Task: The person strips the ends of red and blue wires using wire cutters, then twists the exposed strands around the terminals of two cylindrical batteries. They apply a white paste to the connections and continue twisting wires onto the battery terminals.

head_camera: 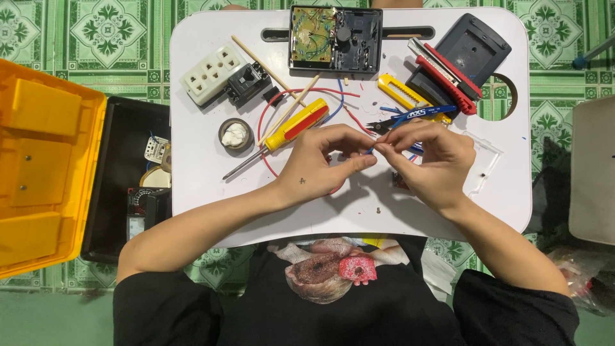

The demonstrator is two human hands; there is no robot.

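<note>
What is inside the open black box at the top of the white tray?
Inside the open black box lies a yellowish circuit board crossed by blue wires, filling its left half. A round black part sits beside it. What lies under the board is covered.

Green patterned floor tiles (109,29); white lap table (205,186); open yellow-lidded toolbox (45,166) at side.

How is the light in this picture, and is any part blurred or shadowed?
Head view: even, soft light and sharp focus; the hands, left hand and right hand, cast a soft shadow on the white tray; the open toolbox interior is dark; no strong glare.
</note>
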